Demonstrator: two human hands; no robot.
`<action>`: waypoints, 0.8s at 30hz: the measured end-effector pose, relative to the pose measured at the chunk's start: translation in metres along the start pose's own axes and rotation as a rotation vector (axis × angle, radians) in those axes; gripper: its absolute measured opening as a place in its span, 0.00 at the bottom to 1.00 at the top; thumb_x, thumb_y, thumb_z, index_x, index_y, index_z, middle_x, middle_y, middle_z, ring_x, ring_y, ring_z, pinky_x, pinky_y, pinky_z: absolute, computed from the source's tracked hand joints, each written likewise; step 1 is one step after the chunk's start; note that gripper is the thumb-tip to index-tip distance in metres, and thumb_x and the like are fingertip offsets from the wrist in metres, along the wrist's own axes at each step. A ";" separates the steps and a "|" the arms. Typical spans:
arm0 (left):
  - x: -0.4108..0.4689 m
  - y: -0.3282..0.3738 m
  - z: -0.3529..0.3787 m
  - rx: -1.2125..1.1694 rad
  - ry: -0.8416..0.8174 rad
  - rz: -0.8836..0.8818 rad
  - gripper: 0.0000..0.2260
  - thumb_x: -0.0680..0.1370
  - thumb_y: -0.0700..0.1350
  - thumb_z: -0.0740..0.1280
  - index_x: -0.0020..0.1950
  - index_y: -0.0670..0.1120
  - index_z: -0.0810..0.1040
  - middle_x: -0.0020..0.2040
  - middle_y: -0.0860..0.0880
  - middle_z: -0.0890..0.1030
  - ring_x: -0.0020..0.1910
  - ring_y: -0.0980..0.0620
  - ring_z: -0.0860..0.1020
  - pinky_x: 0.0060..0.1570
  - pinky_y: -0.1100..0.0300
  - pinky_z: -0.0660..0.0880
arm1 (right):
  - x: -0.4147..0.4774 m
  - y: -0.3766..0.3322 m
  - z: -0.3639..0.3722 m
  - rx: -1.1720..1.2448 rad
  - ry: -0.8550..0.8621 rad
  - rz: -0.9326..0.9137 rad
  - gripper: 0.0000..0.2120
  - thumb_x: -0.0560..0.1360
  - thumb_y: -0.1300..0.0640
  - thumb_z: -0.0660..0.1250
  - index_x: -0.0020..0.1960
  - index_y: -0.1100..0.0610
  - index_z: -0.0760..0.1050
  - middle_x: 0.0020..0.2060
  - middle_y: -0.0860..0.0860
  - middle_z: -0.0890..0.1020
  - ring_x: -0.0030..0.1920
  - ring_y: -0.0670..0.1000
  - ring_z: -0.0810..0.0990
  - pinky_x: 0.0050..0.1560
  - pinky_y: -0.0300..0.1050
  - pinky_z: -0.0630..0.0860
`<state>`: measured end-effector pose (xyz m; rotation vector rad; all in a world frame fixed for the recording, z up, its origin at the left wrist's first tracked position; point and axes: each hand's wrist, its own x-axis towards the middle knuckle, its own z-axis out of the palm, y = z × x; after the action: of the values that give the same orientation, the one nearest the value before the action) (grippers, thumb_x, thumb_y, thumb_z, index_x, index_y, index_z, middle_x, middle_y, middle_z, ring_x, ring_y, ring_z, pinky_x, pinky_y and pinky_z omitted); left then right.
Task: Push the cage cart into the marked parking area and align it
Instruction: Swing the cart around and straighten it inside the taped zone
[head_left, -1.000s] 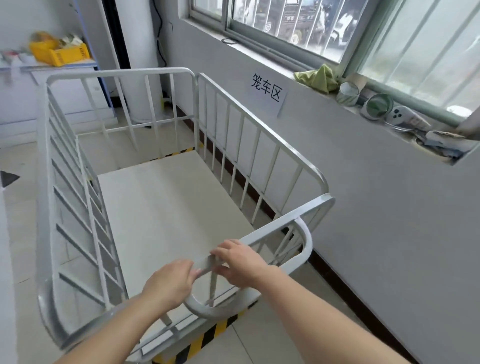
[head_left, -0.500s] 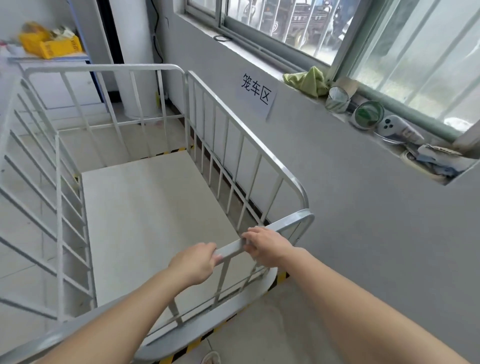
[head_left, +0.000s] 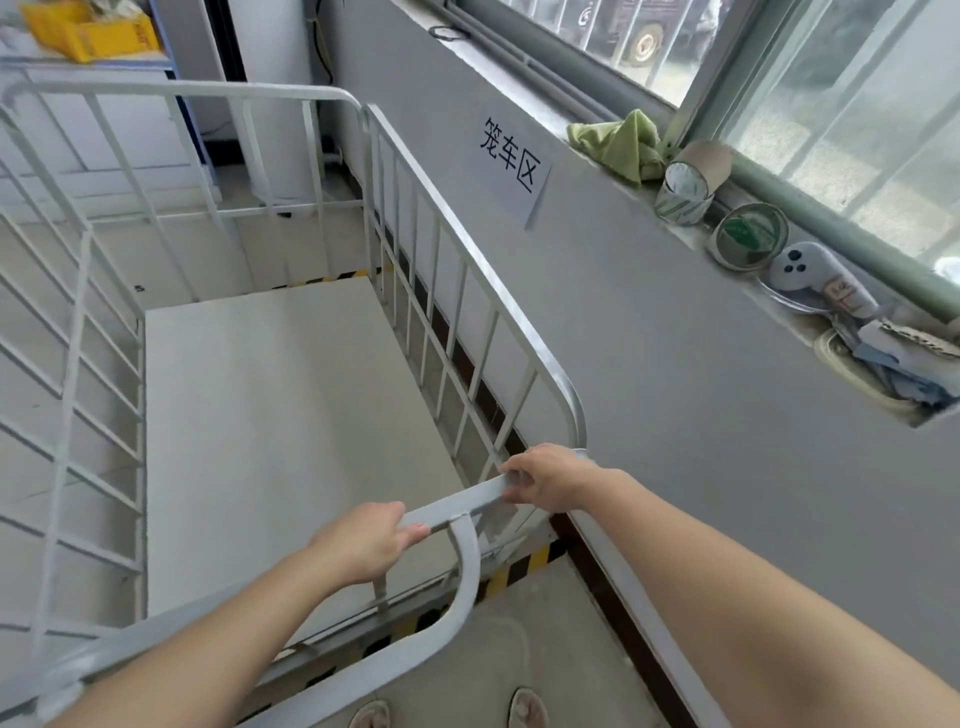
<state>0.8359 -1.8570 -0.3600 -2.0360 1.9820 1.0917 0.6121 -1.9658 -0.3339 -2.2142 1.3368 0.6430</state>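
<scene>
- From the head view, the white cage cart (head_left: 249, 395) stands right beside the grey wall (head_left: 675, 364), its long side running along it
- The left hand (head_left: 363, 543) has its grip closed around the flat top bar (head_left: 457, 506) at the near end of the cart
- The right hand (head_left: 553, 483) has its grip closed on the same bar, near the corner by the wall
- The cart floor is bare and pale
- Yellow and black floor tape (head_left: 519, 569) shows under the near end of the cart, and more shows at the far end
- A paper sign (head_left: 511, 163) with black writing is stuck on the wall above the cart
- On the window ledge (head_left: 779, 306) lie a green cloth (head_left: 621, 143), tape rolls (head_left: 685, 189) and a white controller (head_left: 815, 275)
- A yellow bin (head_left: 88, 28) sits on a shelf far back on the left
- The floor is pale tile, and two shoe tips (head_left: 527, 709) show at the bottom
</scene>
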 end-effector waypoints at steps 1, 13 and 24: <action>0.000 0.000 0.000 -0.002 0.007 -0.008 0.16 0.79 0.60 0.54 0.37 0.51 0.66 0.36 0.52 0.71 0.38 0.49 0.72 0.38 0.54 0.65 | 0.003 0.007 -0.003 0.016 -0.032 -0.015 0.26 0.75 0.37 0.61 0.67 0.50 0.70 0.57 0.49 0.77 0.56 0.52 0.74 0.53 0.47 0.71; -0.016 -0.010 0.005 -0.073 0.024 -0.139 0.13 0.79 0.57 0.58 0.41 0.50 0.72 0.40 0.51 0.78 0.41 0.52 0.76 0.46 0.53 0.72 | 0.021 0.014 -0.014 -0.022 -0.218 -0.282 0.25 0.77 0.39 0.60 0.63 0.57 0.75 0.51 0.51 0.80 0.52 0.53 0.77 0.56 0.51 0.75; -0.052 -0.040 0.011 -0.144 0.002 -0.222 0.13 0.78 0.56 0.62 0.43 0.46 0.75 0.41 0.46 0.80 0.42 0.49 0.77 0.45 0.56 0.73 | 0.004 -0.020 0.019 0.055 -0.099 -0.265 0.27 0.75 0.34 0.59 0.60 0.54 0.77 0.52 0.52 0.81 0.52 0.55 0.78 0.49 0.49 0.73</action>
<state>0.8727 -1.8018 -0.3565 -2.2629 1.6705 1.2122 0.6293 -1.9485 -0.3487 -2.2320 0.9781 0.6000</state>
